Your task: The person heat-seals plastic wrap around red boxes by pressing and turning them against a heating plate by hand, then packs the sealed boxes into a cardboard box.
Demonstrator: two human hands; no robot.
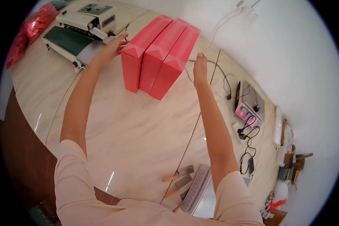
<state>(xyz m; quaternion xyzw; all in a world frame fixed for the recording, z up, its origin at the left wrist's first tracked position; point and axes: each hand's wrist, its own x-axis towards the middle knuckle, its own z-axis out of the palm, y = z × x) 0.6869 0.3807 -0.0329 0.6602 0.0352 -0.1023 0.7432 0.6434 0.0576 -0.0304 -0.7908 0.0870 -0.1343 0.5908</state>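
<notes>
Three red boxes (154, 58) stand on edge side by side on the pale marbled table (139, 139), with translucent tape folded over their ends. Beside the left box is my left hand (113, 49), its fingers apart and its fingertips close to the box's side; whether they touch is unclear. To the right of the boxes, my right hand (200, 68) is held upright with its fingers extended, a gap between it and the nearest box. Neither hand grips anything.
A machine with a green belt (66, 40) is at the upper left, near red plastic bags (37, 22). On the right lie a scale (250, 101) and black cables (248, 141). Scrapers (184, 181) and a keyboard (196, 188) lie near the front edge.
</notes>
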